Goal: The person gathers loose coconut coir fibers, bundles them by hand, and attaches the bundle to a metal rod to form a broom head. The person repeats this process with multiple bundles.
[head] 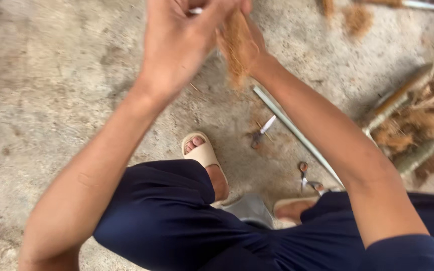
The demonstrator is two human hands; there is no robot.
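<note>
Both of my hands are raised together at the top of the head view, blurred by motion. My left hand [177, 40] is closed around the upper end of a bundle of brown coconut fibre [234, 47], and a thin pale strand shows at its fingertips. My right hand [257, 45] grips the same bundle from behind, mostly hidden by the fibre. The tuft hangs down between my wrists above the concrete floor [51, 90].
A long pale rod [297, 133] lies diagonally on the floor. Small pliers [262, 131] and scissors [305, 175] lie near my feet in beige sandals [202, 150]. A heap of fibre and sticks [418, 120] sits at right. Loose fibre tufts [357, 17] lie at the top.
</note>
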